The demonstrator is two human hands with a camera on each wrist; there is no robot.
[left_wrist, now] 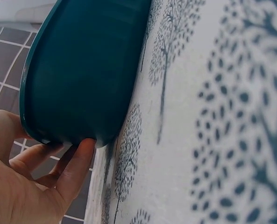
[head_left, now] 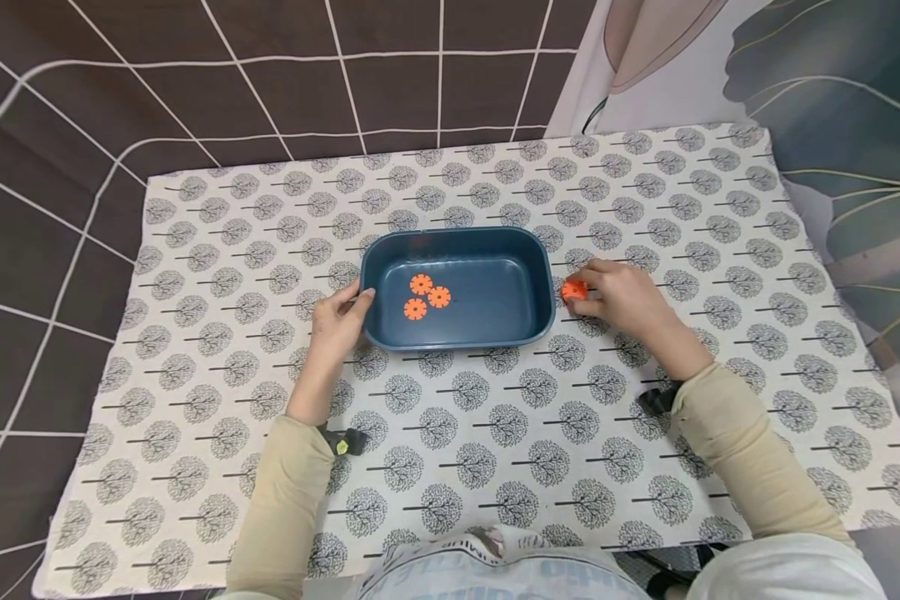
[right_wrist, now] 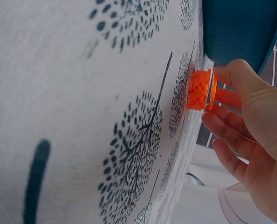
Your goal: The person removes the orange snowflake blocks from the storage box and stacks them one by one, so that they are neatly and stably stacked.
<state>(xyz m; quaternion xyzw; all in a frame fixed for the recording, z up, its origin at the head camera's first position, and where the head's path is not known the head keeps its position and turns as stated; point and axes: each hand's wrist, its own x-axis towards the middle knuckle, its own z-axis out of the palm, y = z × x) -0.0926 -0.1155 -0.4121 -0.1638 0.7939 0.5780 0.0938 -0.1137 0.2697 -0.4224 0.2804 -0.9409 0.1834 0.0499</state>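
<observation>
A dark blue rectangular tub (head_left: 487, 300) stands on the cloth, with three orange notched discs (head_left: 416, 309) lying flat inside, left of its middle. My left hand (head_left: 337, 327) grips the tub's left end, thumb at the rim and fingers against the outer wall, as the left wrist view shows. Just beyond the tub's right end, a short stack of orange notched discs (right_wrist: 198, 91) sits on the cloth. My right hand (head_left: 621, 297) is at this stack and pinches the top disc (right_wrist: 214, 92), which stands slightly apart from those below.
A white cloth with a tree print (head_left: 465, 467) covers the table. Dark tiled-pattern fabric (head_left: 390, 92) hangs behind and to the left, and a patterned curtain (head_left: 855, 150) hangs at the right. The person's body is at the near edge.
</observation>
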